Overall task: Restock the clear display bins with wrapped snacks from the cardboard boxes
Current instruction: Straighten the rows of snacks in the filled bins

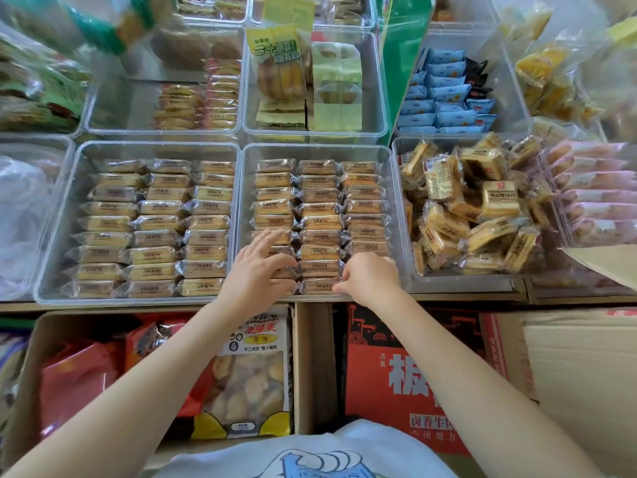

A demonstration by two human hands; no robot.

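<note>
Two hands reach in: left hand (256,267), right hand (370,276). The left bin (55,236) holds three columns of nine wrapped snacks, twenty-seven; the middle bin (396,188) shows three columns too, its count partly hidden. Below stand two cardboard boxes.

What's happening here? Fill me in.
A person is restocking a clear display bin with wrapped snacks. Both hands are at its front row: the left hand rests on the packs with fingers spread, and the right hand pinches the edge of a front snack pack. The bin looks almost full, in neat rows. Open cardboard boxes sit below.
</note>
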